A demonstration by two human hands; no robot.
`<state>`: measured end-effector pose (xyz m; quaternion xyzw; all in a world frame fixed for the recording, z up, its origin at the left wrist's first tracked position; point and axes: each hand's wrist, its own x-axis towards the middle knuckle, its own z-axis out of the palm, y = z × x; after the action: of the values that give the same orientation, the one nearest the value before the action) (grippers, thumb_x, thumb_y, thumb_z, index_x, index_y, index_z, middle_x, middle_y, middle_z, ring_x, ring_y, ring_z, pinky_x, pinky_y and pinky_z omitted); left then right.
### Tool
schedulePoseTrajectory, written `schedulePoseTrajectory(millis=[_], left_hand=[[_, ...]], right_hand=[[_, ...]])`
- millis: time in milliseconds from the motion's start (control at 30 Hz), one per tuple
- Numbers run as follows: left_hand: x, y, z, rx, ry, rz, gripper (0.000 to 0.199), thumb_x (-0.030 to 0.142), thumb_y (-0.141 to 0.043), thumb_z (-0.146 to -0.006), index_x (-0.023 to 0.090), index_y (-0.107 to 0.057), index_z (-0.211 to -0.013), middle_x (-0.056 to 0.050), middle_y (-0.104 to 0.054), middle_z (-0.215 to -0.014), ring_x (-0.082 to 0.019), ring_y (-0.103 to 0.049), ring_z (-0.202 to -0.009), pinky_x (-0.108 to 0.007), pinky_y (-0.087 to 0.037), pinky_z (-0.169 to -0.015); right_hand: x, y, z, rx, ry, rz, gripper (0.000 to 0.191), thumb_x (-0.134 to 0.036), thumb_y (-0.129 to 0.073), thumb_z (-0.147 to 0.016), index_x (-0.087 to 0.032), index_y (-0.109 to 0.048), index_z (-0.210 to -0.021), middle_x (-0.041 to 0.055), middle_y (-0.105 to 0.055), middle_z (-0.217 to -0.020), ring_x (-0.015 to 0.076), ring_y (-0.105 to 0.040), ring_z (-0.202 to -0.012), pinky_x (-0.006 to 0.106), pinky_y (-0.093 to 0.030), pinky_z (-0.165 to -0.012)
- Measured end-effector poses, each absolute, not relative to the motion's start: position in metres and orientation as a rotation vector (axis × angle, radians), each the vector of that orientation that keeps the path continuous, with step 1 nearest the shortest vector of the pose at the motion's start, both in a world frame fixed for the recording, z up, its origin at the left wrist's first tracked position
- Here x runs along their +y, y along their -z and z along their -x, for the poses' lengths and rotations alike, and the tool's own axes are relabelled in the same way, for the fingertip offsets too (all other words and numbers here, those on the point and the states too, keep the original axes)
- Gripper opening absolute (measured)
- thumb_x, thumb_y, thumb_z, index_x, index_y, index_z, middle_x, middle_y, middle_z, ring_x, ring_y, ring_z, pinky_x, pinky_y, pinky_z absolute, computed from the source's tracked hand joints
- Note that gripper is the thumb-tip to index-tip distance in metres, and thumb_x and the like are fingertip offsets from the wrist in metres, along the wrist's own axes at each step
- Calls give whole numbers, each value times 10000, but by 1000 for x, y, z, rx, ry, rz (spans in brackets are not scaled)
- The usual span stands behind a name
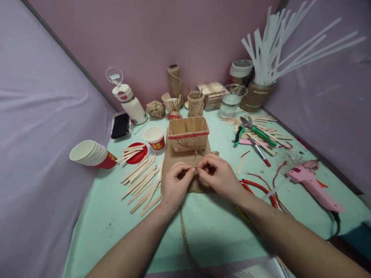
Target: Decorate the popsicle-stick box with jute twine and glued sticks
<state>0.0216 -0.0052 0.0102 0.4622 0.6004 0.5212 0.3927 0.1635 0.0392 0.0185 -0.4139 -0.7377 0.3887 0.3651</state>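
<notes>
My left hand [179,181] and my right hand [218,173] meet over a piece of brown cardboard [171,160], fingertips pinched together. Between them is a length of jute twine [196,154], with a thin loop standing up at the fingertips. From beneath my left hand a braided-looking jute cord [183,227] hangs down over the table's near edge. Just beyond the hands stands a small wooden-stick basket [189,142] with red cord around its rim. My fingers cover the exact spot where the twine is held.
Wooden sticks [142,181] and paper cups [89,154] lie on the left. To the right are pruning shears [261,135], red-handled pliers [261,187] and a pink glue gun [315,185]. A twine ball [155,109], a bottle [131,104] and a water cup [230,102] stand behind.
</notes>
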Motion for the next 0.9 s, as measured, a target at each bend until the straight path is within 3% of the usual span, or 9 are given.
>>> schedulePoseTrajectory(millis=[100, 267, 533, 733, 900], left_hand=[[-4, -12, -23, 1300, -1363, -757, 97, 226, -661, -707, 145, -624, -668, -2, -535, -665, -84, -477, -635, -196, -369, -571], [-1, -20, -16, 846, -999, -214, 151, 188, -692, -665, 110, -563, -674, 14, -476, -600, -26, -376, -497, -134, -249, -426], [-8, -14, -21, 1243, -1232, -766, 209, 300, -701, -703, 148, -592, -796, 27, -536, -643, -53, -446, -556, -180, -333, -521], [-6, -9, -21, 1323, -1236, -910, 197, 306, -671, -726, 152, -586, -815, 13, -569, -715, -74, -491, -623, -204, -396, -601], [-6, -9, -22, 1286, -1165, -837, 229, 293, -700, -692, 154, -586, -834, 12, -570, -696, -78, -497, -625, -204, -394, -597]], right_hand=[[38, -18, -163, -1922, -975, 963, 51, -145, -554, -774, -180, -579, -747, 9, -541, -758, 107, -492, -647, 237, -405, -587], [35, -21, -165, -1935, -882, 660, 82, -160, -544, -795, -193, -612, -828, 43, -557, -865, 133, -541, -790, 264, -447, -696], [42, -27, -164, -1667, -1585, 1028, 122, -288, -568, -769, -167, -566, -785, -8, -553, -687, 102, -500, -615, 217, -403, -547], [44, -27, -165, -1618, -1581, 1064, 169, -331, -576, -772, -163, -583, -755, -12, -552, -682, 96, -475, -611, 218, -370, -552], [46, -25, -165, -1395, -1856, 1006, 238, -393, -575, -777, -169, -521, -716, -60, -433, -585, 62, -370, -506, 200, -291, -485]])
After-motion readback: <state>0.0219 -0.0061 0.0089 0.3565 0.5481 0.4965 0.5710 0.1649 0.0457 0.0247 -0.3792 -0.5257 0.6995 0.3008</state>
